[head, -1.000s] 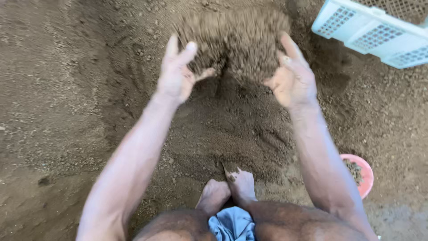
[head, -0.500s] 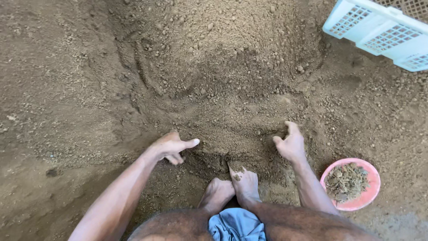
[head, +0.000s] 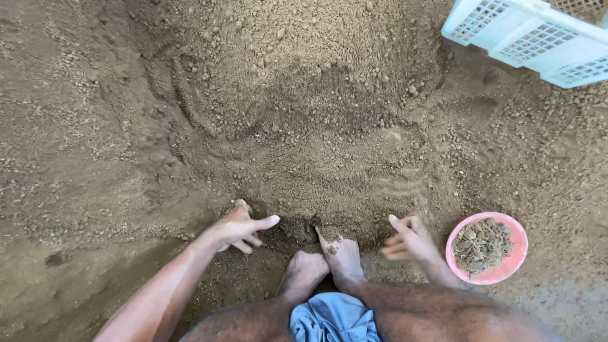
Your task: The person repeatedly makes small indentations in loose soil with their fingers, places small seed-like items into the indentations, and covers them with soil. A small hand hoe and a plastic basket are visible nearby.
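Your two hands low at soil mound [head: 316,114] base: left hand [head: 237,227] fingers spread, pressing soil; right hand [head: 408,239] loose, unclenched, slightly blurred, maybe touching soil. Two bare feet between. One pink bowl [head: 510,263] near right hand. One white crate [head: 538,38] well apart.

The ground [head: 95,126] is all brown dirt, dry and crumbly, with lots of little lumps and stones in it. In the middle the dirt rises into a low heap [head: 316,76], and curved lines are scraped in it on the left side. A light blue plastic crate [head: 532,38] with small square holes sits at the top right corner. The light is soft and even, with no strong shadows.
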